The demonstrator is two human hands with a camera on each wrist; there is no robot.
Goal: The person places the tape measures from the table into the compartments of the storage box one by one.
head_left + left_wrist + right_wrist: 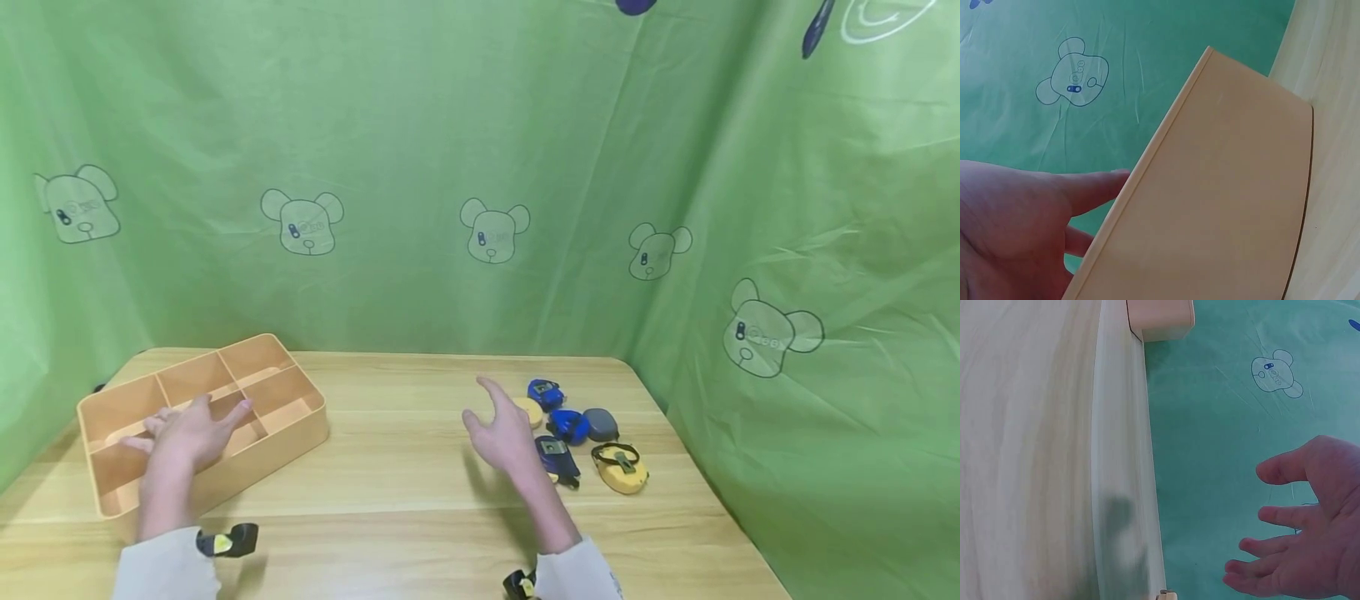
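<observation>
On the left of the table stands a peach-coloured divided box (258, 450) with several compartments. My left hand (191, 433) hangs over its near side, fingers spread and holding nothing; in the left wrist view, the thumb and fingers show beside the rim of the box (1210, 162). To the right, my right hand (506, 433) is raised above the table, its fingers apart and nothing between them. Close by it lie a dark blue tape measure (557, 461) and a yellow tape measure (532, 412), partly hidden by the hand.
Further right are two bright blue tape measures (544, 392), a grey rounded case (602, 424) and a yellow tape measure with a black strap (622, 471). A green curtain (405, 283) with bear-head prints hangs behind and to the right of the wooden table (397, 483).
</observation>
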